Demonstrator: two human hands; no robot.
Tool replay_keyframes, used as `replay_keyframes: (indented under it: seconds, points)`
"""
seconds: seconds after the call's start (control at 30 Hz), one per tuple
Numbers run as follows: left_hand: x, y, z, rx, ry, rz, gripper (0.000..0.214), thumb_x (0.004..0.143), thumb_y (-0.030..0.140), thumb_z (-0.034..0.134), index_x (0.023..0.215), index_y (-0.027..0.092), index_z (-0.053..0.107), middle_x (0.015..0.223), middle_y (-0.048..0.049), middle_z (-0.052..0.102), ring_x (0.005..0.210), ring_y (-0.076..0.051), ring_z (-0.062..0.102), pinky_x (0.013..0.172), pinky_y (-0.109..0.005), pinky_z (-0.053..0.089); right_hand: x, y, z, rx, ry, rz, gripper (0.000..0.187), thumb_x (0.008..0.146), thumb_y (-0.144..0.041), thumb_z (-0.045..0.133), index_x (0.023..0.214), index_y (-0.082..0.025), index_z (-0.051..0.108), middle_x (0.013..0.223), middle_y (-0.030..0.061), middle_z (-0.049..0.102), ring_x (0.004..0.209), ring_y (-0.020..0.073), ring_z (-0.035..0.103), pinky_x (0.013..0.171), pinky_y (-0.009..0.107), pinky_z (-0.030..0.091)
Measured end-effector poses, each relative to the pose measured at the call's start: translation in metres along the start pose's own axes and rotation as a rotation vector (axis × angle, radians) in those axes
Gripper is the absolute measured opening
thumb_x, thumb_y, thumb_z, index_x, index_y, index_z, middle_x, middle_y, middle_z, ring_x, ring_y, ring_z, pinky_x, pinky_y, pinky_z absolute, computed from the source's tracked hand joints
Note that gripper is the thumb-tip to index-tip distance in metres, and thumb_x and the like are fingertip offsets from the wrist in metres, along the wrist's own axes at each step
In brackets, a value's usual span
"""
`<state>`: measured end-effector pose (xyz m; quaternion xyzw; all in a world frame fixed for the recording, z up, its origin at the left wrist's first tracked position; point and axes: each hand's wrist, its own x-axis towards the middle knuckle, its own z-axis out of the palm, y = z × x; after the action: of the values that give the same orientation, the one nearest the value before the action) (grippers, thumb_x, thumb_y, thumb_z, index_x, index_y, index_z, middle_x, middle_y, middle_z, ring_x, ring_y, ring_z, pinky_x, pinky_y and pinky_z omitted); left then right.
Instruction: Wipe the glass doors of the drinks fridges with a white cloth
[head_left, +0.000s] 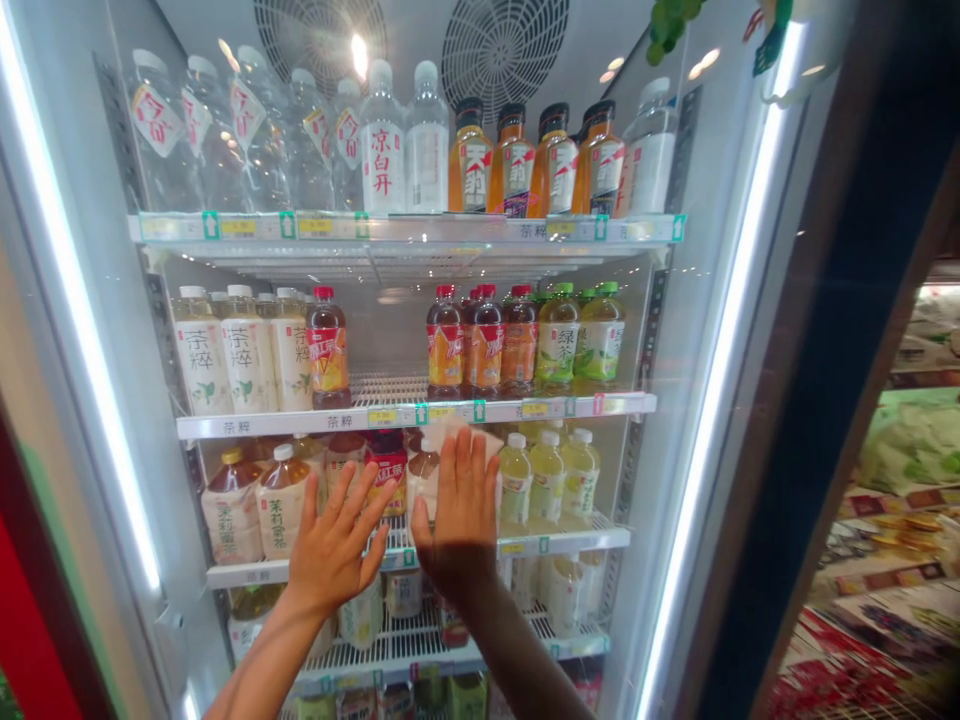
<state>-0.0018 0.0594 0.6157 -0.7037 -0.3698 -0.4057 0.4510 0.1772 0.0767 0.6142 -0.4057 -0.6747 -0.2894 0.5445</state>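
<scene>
My left hand (334, 545) is spread flat with its fingers apart and holds nothing; it appears to rest on the clear glass in front of a drinks cooler. Beside it, my right hand (463, 510) lies flat with the fingers close together, pressing a pale tissue or thin cloth (487, 445) against the glass. Most of that tissue is hidden under the palm and fingers. Behind the hands stand bottles of jasmine tea (281, 510), a red-labelled tea bottle (388, 470) and pale green drinks (549, 480).
A cooler shelf (510, 410) carries white, red-capped and green-capped bottles. Clear water bottles (386, 150) and amber bottles (516, 165) stand above. Bright light strips (739, 330) run down both sides. On the right, past a dark frame (832, 300), are shelves of packaged goods (900, 500).
</scene>
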Motion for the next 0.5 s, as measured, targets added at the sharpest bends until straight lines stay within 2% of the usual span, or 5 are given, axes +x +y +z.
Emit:
replay_keyframes:
  seconds: [0.07, 0.1, 0.23, 0.3, 0.5]
  points:
    - [-0.001, 0.000, 0.001, -0.003, 0.002, -0.002, 0.068, 0.094, 0.034, 0.060, 0.157, 0.030, 0.036, 0.159, -0.0039, 0.045, 0.157, -0.024, 0.024, 0.132, -0.055, 0.007, 0.012, 0.006, -0.002, -0.017, 0.030, 0.003, 0.081, 0.097, -0.024, 0.045, 0.164, -0.003, 0.003, 0.171, 0.0187, 0.011, 0.159, 0.0381, 0.013, 0.125, 0.064, 0.025]
    - [-0.001, -0.001, 0.001, -0.006, 0.000, -0.004, 0.068, 0.094, 0.034, 0.061, 0.157, 0.030, 0.037, 0.159, -0.0038, 0.045, 0.157, -0.024, 0.024, 0.132, -0.055, 0.007, 0.005, 0.010, -0.003, -0.025, 0.014, -0.015, 0.080, 0.098, -0.026, 0.045, 0.164, -0.002, 0.004, 0.171, 0.0192, 0.010, 0.159, 0.0380, 0.013, 0.125, 0.064, 0.026]
    - [-0.001, -0.001, 0.002, -0.015, -0.002, -0.010, 0.065, 0.095, 0.035, 0.060, 0.156, 0.030, 0.039, 0.159, -0.0040, 0.045, 0.157, -0.023, 0.024, 0.132, -0.055, 0.006, -0.067, 0.024, -0.001, -0.047, -0.097, -0.040, 0.075, 0.102, -0.033, 0.040, 0.163, 0.000, 0.010, 0.171, 0.0218, 0.012, 0.159, 0.0373, 0.011, 0.121, 0.065, 0.033]
    - [-0.001, -0.001, 0.001, -0.019, 0.005, -0.009, 0.065, 0.095, 0.035, 0.060, 0.156, 0.030, 0.039, 0.159, -0.0039, 0.044, 0.157, -0.022, 0.023, 0.131, -0.056, 0.007, -0.078, 0.031, 0.000, -0.044, -0.100, -0.021, 0.075, 0.103, -0.034, 0.041, 0.163, -0.001, 0.009, 0.171, 0.0216, 0.012, 0.159, 0.0377, 0.010, 0.121, 0.066, 0.033]
    - [0.000, -0.001, 0.001, -0.028, 0.010, -0.016, 0.065, 0.095, 0.034, 0.060, 0.157, 0.032, 0.037, 0.162, -0.0018, 0.037, 0.157, -0.022, 0.023, 0.132, -0.056, 0.007, 0.002, 0.056, -0.012, -0.036, 0.051, 0.066, 0.078, 0.103, -0.033, 0.042, 0.164, -0.004, 0.002, 0.172, 0.0196, 0.006, 0.159, 0.0392, 0.006, 0.124, 0.068, 0.024]
